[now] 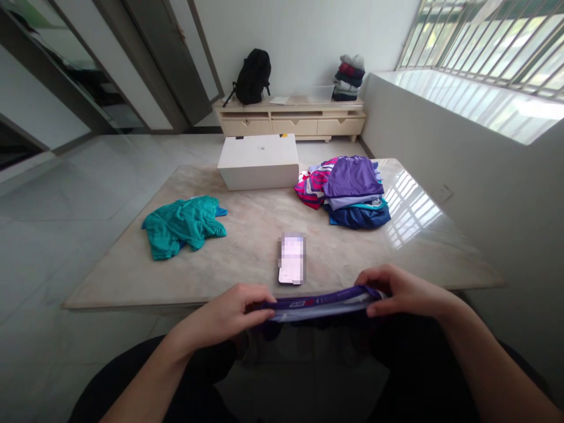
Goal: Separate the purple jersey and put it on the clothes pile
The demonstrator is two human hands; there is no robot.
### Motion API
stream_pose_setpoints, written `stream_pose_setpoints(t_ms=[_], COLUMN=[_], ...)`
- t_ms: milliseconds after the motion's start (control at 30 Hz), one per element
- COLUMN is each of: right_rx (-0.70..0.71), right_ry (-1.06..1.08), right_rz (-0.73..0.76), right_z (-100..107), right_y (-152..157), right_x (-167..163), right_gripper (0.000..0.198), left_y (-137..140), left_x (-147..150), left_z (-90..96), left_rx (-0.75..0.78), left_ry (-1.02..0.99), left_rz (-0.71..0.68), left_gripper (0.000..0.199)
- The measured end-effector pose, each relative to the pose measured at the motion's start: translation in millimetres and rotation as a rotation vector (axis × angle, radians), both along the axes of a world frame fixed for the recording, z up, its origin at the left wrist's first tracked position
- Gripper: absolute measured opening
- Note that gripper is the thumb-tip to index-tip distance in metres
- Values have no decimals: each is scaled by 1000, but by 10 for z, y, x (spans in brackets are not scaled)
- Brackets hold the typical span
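A purple garment (318, 304) is stretched flat between my two hands just below the near edge of the marble table (247, 241). My left hand (235, 314) pinches its left end and my right hand (403, 291) pinches its right end. A phone (291, 258) lies face up on the table right beyond the garment. A crumpled teal shirt (183, 224) lies on the table's left side. A stack of folded clothes with a purple shirt on top (350, 191) sits at the table's right.
A white box (259, 160) stands at the table's far edge. Behind it, a low cream cabinet (291, 120) carries a black backpack (253, 76) and a pile of folded clothes (349, 77). A white wall and barred window run along the right.
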State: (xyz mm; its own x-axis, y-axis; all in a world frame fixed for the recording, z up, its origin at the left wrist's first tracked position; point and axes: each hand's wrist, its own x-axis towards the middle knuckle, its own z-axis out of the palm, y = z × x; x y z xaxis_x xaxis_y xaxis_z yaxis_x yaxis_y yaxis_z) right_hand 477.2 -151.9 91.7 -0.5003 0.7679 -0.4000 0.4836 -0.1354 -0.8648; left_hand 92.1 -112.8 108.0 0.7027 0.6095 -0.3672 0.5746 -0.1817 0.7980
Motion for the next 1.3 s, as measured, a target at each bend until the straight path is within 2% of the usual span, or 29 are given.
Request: stream_pose_setpoints(t_ms=[100,200,300,400,500,667,733,833,933,1033,1100,1167,1233,1300], right_rx=[15,13,30,63,70,19,21,83,241,339,240,55,-124,-257], right_ry=[-96,-151,-150,-181,-198,-112,-97,-115,-175,-289,-260,-120,60,209], right_rz=[68,70,10,-100,-138,44,88,50,-65,-167,-182,-172,-168,-174], right_z=[45,14,-86,-180,-189,-52,-20,-44,-106,-143,-154,-176,-220,-281], right_y=[-32,-34,-10,12,11,-27,-37,-34,-32,-90,-180,-300,-424,-528], right_x=[-40,-70,-71,-69,-82,-88,-73,-66,-135,-315,-486,-681,-878,-1058], right_gripper=[58,46,25,32,35,37,41,30,23,18,20,25,31,38], left_y=[28,54,65,66,59,62,80,102,74,-24,-112,-192,-250,-284], left_x=[-47,-114,-146,-145,-140,-191,-223,-236,-169,-43,51,141,226,301], left_z=[14,12,28,54,58,30,27,37,54,68,67,52,18,-30], left_rx=[-23,-76,-144,-214,-210,-231,-206,-86,-17,-155,-313,-419,-428,-352], left_ry=[9,6,-35,-44,15,44,60,75,64,124,190,199,134,57], left_rz=[-59,-19,21,-7,8,120,142,147,117,5,-81,-150,-192,-195], left_gripper=[26,33,30,12,10,8,15,31,35,35,39,44,48,50])
